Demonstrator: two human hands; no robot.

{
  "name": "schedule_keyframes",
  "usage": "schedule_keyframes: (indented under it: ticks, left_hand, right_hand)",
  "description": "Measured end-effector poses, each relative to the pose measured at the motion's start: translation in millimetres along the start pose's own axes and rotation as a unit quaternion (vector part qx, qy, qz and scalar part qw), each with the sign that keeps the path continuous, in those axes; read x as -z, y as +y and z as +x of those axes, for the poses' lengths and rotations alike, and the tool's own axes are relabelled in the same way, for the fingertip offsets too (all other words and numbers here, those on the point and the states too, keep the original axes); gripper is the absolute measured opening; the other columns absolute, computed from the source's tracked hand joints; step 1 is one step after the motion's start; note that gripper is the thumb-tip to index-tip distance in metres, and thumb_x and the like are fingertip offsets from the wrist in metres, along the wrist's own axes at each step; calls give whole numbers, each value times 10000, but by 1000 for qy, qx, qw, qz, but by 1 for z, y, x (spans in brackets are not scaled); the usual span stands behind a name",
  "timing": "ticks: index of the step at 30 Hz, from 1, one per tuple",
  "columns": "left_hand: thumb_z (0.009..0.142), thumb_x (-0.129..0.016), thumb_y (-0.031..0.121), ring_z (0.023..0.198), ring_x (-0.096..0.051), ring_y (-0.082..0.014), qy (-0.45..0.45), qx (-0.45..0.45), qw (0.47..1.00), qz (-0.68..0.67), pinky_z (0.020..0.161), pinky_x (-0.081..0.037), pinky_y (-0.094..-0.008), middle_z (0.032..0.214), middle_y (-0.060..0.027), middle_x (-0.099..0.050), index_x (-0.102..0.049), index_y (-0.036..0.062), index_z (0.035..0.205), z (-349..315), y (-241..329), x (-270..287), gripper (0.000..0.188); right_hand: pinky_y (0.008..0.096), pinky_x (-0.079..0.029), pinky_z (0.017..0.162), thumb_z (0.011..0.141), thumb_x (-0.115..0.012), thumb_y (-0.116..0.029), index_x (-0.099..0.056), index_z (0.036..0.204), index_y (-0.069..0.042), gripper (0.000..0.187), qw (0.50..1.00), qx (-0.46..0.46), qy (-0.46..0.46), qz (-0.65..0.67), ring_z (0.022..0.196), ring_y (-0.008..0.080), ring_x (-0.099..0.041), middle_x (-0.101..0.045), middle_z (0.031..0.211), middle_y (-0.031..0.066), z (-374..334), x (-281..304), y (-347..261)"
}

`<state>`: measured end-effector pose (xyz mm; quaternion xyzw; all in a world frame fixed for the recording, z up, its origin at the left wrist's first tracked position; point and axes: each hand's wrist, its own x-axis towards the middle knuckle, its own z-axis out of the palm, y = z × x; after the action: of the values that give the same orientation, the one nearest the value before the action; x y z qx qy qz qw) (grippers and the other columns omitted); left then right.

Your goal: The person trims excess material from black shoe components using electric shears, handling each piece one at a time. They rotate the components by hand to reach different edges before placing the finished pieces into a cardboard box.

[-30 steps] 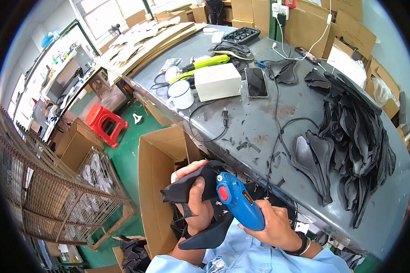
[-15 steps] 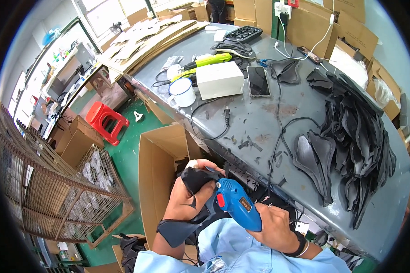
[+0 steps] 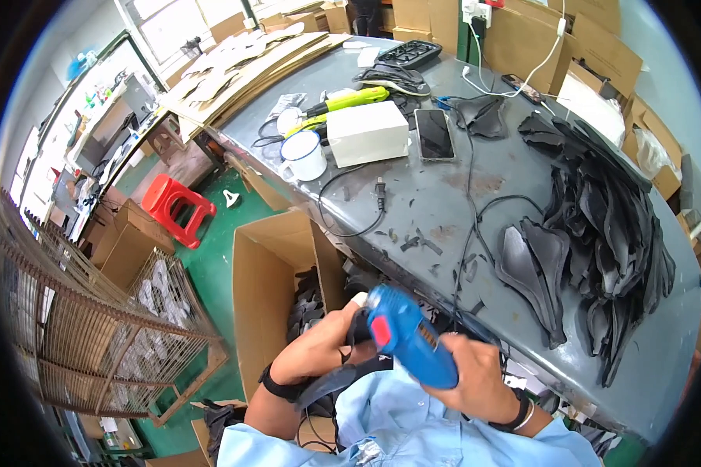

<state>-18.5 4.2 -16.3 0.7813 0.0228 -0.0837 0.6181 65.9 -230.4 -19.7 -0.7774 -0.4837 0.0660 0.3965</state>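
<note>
In my right hand [image 3: 475, 381] is a blue handheld power tool [image 3: 417, 342] with a red button, the fingers wrapped around its body. Motion blurs the tool, and its working tip is hidden. My left hand [image 3: 313, 354] is closed on a soft black molded piece [image 3: 331, 383], part of which trails below the wrist. The left fingertips sit right beside the tool's front end, which partly covers them. Whether tool and piece touch, I cannot tell.
A cardboard box [image 3: 245, 296] with black pieces stands left of my hands. On the grey table [image 3: 514, 187] lie a heap of black molded pieces [image 3: 600, 218], dark scraps, a phone [image 3: 435, 136], a white box [image 3: 366, 134], a mug [image 3: 304, 158] and cords. A red stool [image 3: 171, 206] stands beyond.
My left hand has turned and shifted slightly, and the black piece now hangs lower by the wrist. The blue tool has tilted more upright, its front end raised a little.
</note>
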Motion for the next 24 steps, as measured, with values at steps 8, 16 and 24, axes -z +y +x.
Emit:
schedule_keyframes:
  ticks: [8, 16, 24]
  left_hand:
    - [828, -614, 24, 1004, -555, -138, -126, 178, 957, -190, 923, -410, -279, 1035, -55, -613, -453, 21, 1267, 9, 27, -47, 467]
    - [792, -709, 272, 1141, -530, -329, -47, -61, 888, -454, 933, -446, -449, 1232, -178, -530, -295, 0, 1384, -6, -29, -84, 772]
    - [908, -556, 298, 1102, -571, -297, 289, -62, 797, -528, 871, -513, -431, 1216, -172, -535, -405, 91, 1265, 9, -9, -108, 439]
  right_hand:
    - [344, -528, 597, 732, -782, -256, -438, 1134, -2, 586, 979, -59, 19, 192, 696, 259, -684, -644, 807, 174, 37, 12, 11]
    - [314, -495, 704, 727, -788, -259, -485, 1110, 12, 558, 937, -150, 145, 279, 804, 170, -632, -626, 871, 127, 38, 15, 25]
    - [334, -510, 671, 728, -777, -198, -458, 1111, 8, 539, 946, -158, 185, 212, 744, 253, -662, -633, 851, 165, 33, 5, 21]
